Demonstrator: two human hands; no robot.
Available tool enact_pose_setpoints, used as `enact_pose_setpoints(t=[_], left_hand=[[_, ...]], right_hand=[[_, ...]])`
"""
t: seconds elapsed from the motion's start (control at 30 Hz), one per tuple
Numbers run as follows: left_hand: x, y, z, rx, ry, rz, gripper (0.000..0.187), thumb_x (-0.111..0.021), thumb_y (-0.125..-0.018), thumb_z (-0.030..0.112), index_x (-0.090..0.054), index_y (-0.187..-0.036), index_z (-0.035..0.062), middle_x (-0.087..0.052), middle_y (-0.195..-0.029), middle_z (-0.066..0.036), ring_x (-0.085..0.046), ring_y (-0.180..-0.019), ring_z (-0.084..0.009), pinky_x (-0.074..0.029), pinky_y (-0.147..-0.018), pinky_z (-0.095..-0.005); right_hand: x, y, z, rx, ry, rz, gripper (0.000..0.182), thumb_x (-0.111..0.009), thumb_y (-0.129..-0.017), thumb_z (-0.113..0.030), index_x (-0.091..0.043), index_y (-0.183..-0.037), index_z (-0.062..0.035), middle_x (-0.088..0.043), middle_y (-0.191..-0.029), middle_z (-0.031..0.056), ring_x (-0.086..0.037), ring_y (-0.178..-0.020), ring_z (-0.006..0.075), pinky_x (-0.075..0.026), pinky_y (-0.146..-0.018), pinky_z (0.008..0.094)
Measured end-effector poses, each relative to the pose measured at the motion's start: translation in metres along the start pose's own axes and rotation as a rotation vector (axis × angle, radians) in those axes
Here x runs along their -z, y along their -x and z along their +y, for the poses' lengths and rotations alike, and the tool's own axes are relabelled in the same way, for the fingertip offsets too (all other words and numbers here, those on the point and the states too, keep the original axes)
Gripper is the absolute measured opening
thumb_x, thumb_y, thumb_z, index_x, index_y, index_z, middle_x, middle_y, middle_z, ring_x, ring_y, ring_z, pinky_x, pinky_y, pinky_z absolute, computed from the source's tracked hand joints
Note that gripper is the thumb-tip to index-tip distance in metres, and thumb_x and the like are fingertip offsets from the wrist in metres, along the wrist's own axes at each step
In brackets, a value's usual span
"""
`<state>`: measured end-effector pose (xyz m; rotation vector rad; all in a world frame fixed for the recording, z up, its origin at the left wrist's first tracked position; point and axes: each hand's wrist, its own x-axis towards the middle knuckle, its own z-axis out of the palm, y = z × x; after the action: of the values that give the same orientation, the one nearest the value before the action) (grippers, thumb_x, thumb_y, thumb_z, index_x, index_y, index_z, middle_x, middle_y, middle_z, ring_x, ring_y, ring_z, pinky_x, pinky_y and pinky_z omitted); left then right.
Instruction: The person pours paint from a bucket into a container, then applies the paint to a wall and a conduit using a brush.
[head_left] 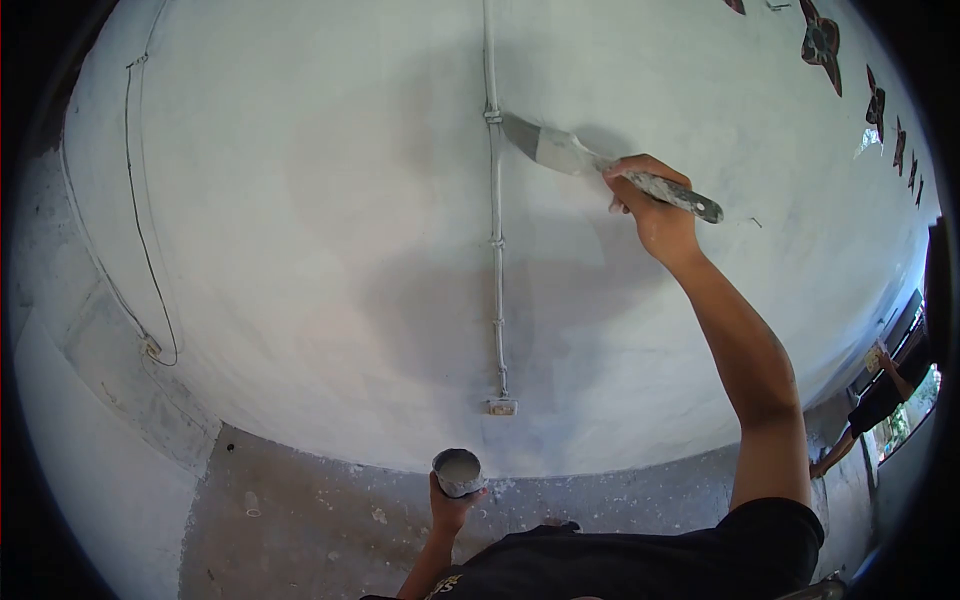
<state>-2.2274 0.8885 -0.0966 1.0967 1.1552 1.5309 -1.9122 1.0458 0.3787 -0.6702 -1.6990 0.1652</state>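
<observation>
My right hand (pixel 650 200) is closed round the handle of a putty knife (pixel 565 152), raised to the upper part of the wall. Its blade lies against the white wall (pixel 330 200), the tip right beside a clip on the vertical pipe (pixel 497 200). White, chalky smears cover the blade and the handle. Low in front of my body, my left hand (pixel 450 508) grips a small round cup (pixel 458 472), dark inside with grey-white stuff in it. The cup is held upright, its mouth facing up toward me.
The pipe runs down to a small socket box (pixel 502 407). A loose cable (pixel 150 225) hangs at the left. Dark flower-shaped decorations (pixel 821 42) line the upper right. Another person (pixel 885 390) stands at the far right. The grey floor (pixel 300 530) is spotted white.
</observation>
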Motion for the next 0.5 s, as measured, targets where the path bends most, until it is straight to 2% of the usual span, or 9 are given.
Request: enact_pose_setpoints(t=[0.07,0.23,0.3,0.43,0.5], left_hand=[[-0.002,0.002,0.001,0.007,0.022,-0.004,0.086,-0.096,-0.061,0.000,-0.045,-0.129,0.0051,-0.063,-0.119,-0.010,-0.065,-0.108,-0.0206,-0.057,-0.089,-0.0356],[-0.008,0.005,0.010,0.071,0.159,-0.011,0.085,-0.097,-0.061,0.003,-0.045,-0.129,0.0050,-0.064,-0.118,-0.010,-0.065,-0.107,-0.0204,-0.057,-0.088,-0.0353],[-0.009,0.003,0.019,0.021,-0.011,-0.033,0.086,-0.098,-0.061,0.005,-0.045,-0.129,0.0050,-0.065,-0.117,-0.010,-0.066,-0.105,-0.0203,-0.057,-0.088,-0.0352],[-0.009,0.003,0.006,0.036,0.026,-0.027,0.086,-0.098,-0.060,0.004,-0.046,-0.129,0.0048,-0.066,-0.116,-0.010,-0.067,-0.104,-0.0206,-0.057,-0.088,-0.0359],[-0.008,0.001,0.003,-0.008,-0.083,0.021,0.086,-0.098,-0.059,0.005,-0.046,-0.128,0.0045,-0.066,-0.115,-0.010,-0.067,-0.104,-0.0209,-0.057,-0.088,-0.0360]], right_hand=[[0.008,0.002,-0.003,-0.055,-0.032,0.022,0.005,-0.067,-0.094,-0.003,-0.070,-0.096,-0.0016,-0.069,-0.089,0.0072,-0.064,-0.067,0.0128,-0.051,-0.064,0.0274],[0.022,-0.024,-0.035,-0.023,-0.053,0.126,0.006,-0.068,-0.092,-0.004,-0.070,-0.096,0.0001,-0.069,-0.089,0.0066,-0.063,-0.068,0.0122,-0.048,-0.063,0.0267],[0.017,-0.040,-0.039,-0.033,-0.108,0.217,0.009,-0.069,-0.093,-0.007,-0.070,-0.097,0.0008,-0.069,-0.088,0.0061,-0.063,-0.068,0.0120,-0.047,-0.062,0.0268],[0.000,-0.050,-0.019,-0.098,-0.246,0.253,0.010,-0.070,-0.093,-0.008,-0.069,-0.099,0.0005,-0.068,-0.082,0.0054,-0.061,-0.065,0.0115,-0.046,-0.060,0.0271],[-0.003,-0.033,-0.001,-0.090,-0.181,0.195,0.010,-0.070,-0.093,-0.008,-0.069,-0.098,0.0005,-0.068,-0.082,0.0051,-0.060,-0.065,0.0116,-0.046,-0.059,0.0269]])
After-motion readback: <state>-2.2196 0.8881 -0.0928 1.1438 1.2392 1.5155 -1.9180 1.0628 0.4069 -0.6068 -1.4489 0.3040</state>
